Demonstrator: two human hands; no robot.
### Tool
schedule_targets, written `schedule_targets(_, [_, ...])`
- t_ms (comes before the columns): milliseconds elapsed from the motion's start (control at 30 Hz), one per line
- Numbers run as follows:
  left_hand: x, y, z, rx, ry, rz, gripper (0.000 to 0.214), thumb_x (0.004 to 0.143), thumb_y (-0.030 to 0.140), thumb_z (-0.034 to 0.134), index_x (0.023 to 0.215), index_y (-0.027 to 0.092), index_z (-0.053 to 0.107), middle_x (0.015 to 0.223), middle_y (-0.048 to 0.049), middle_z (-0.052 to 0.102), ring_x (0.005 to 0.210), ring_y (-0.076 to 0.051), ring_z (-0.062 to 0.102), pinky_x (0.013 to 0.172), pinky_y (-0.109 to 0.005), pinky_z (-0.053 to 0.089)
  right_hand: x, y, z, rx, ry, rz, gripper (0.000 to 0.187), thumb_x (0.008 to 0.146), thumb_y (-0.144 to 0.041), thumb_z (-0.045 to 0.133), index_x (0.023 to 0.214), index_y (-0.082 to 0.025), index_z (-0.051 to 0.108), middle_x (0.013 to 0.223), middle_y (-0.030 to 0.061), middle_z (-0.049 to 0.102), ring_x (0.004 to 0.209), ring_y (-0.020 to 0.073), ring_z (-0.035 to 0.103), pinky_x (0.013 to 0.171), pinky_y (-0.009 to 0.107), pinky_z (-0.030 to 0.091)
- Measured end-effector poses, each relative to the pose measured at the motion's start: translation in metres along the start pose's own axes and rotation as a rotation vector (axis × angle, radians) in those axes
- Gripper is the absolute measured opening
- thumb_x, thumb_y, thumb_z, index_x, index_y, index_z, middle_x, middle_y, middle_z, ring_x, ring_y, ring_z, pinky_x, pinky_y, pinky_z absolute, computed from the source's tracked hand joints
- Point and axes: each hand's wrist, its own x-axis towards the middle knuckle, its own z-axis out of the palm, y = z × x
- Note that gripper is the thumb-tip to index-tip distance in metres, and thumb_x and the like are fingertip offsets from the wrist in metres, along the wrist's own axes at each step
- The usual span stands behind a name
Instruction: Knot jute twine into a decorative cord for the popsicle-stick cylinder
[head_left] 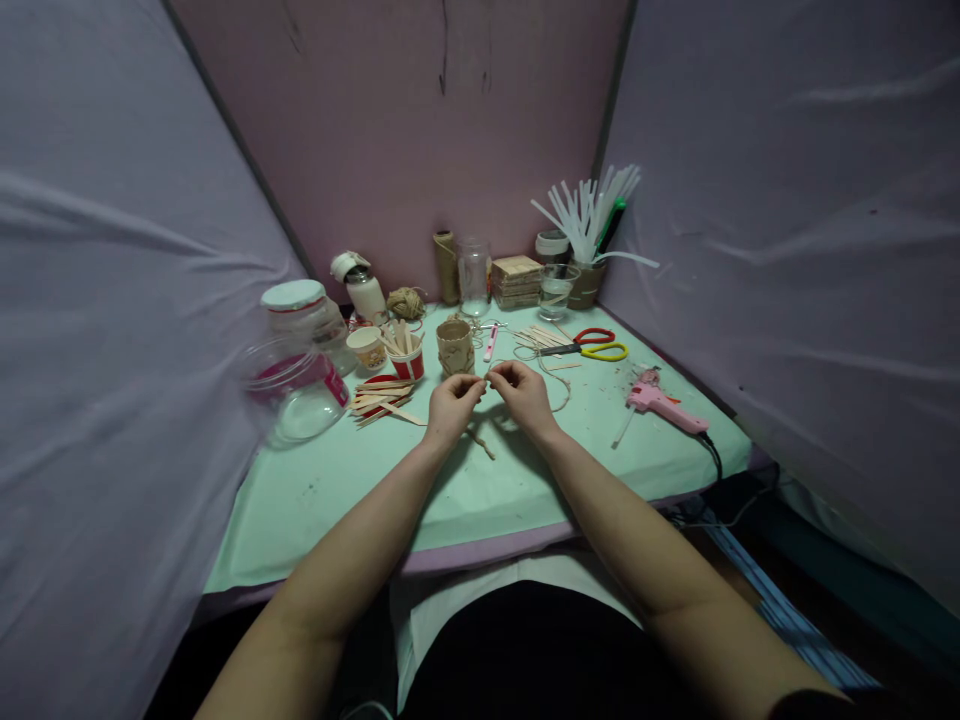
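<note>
My left hand (455, 403) and my right hand (523, 393) meet over the middle of the table, thumbs and fingertips pinched close together. Both pinch a thin piece of jute twine (481, 446); one end hangs below my left hand and a loop of it curves out past my right hand. Just beyond my left hand stands a small brown cup (455, 347) that looks wrapped in twine or burlap. A pink and white utility knife (491, 343) lies behind my hands. Red and yellow scissors (592, 344) rest to the right.
A pink glue gun (667, 405) lies at the right with its cord over the edge. Popsicle sticks (381, 398), a paper cup (406, 362) and clear plastic jars (304, 400) are at the left. Wooden squares (517, 282) and a pot of glue sticks (589, 225) stand behind.
</note>
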Motion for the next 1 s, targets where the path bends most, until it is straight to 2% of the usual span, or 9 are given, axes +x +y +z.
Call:
schedule_targets(100, [0.0006, -0.0016, -0.0005, 0.017, 0.022, 0.010, 0.024, 0.068, 0.035, 0.066, 0.077, 0.013, 0.066, 0.069, -0.0040, 0.065, 0.064, -0.014, 0.058, 0.063, -0.026, 0.044, -0.0012, 0.0019, 0.0014, -0.050, -0.010, -0.043, 0.016, 0.074, -0.033, 0.059, 0.074, -0.018, 0.059, 0.072, 0.0015, 0.063, 0.068, 0.0139, 0.058, 0.067, 0.027, 0.047])
schedule_targets(333, [0.0013, -0.0032, -0.0010, 0.054, 0.045, 0.000, 0.023, 0.068, 0.035, 0.065, 0.077, 0.013, 0.068, 0.069, -0.0044, 0.066, 0.064, -0.014, 0.058, 0.063, -0.026, 0.044, -0.0019, 0.0081, 0.0025, -0.022, 0.002, -0.033, 0.023, 0.075, -0.032, 0.060, 0.093, -0.020, 0.055, 0.078, 0.0028, 0.066, 0.070, 0.0163, 0.063, 0.067, 0.030, 0.050])
schedule_targets(567, [0.0007, -0.0018, -0.0008, 0.071, 0.069, -0.024, 0.023, 0.067, 0.034, 0.064, 0.076, 0.014, 0.068, 0.068, -0.0040, 0.066, 0.064, -0.014, 0.058, 0.063, -0.025, 0.044, -0.0029, 0.0075, 0.0026, -0.091, -0.002, -0.083, 0.023, 0.076, -0.029, 0.057, 0.096, -0.020, 0.054, 0.079, 0.0035, 0.067, 0.071, 0.0163, 0.064, 0.068, 0.030, 0.050])
schedule_targets(767, [-0.0010, 0.0018, 0.0004, 0.009, 0.040, -0.144, 0.027, 0.067, 0.037, 0.064, 0.078, 0.012, 0.069, 0.070, -0.0068, 0.067, 0.064, -0.015, 0.060, 0.058, -0.025, 0.045, -0.0043, 0.0060, 0.0033, -0.121, 0.000, -0.124, 0.024, 0.077, -0.026, 0.055, 0.100, -0.020, 0.053, 0.082, 0.0038, 0.068, 0.073, 0.0164, 0.064, 0.064, 0.028, 0.050])
schedule_targets(1000, [-0.0018, 0.0026, -0.0001, 0.052, 0.041, -0.114, 0.026, 0.067, 0.037, 0.063, 0.076, 0.013, 0.069, 0.068, -0.0060, 0.067, 0.062, -0.014, 0.058, 0.055, -0.024, 0.042, -0.0063, 0.0081, 0.0022, -0.281, -0.007, -0.166, 0.016, 0.080, -0.027, 0.053, 0.095, -0.021, 0.056, 0.084, 0.0039, 0.069, 0.079, 0.0187, 0.066, 0.067, 0.029, 0.049])
